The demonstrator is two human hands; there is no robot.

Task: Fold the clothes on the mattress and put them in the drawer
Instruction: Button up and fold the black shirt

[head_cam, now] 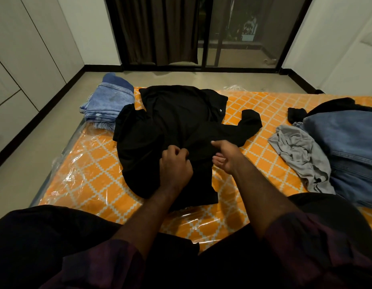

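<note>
A black long-sleeved garment [172, 122] lies spread across the middle of the orange patterned mattress [93, 170], one sleeve bent out to the right. My left hand [175, 165] sits on its near part with fingers curled, pinching the black cloth. My right hand [225, 156] hovers just to the right over the garment's edge, fingers loosely extended and holding nothing. A folded stack of light blue jeans [110, 105] rests at the mattress's far left corner.
At the right lie a crumpled grey garment [301, 155], dark blue jeans [347, 147] and another black piece [335, 105]. White cabinet doors [24, 59] line the left wall. A dark curtain and glass door [201, 32] stand beyond the bare floor.
</note>
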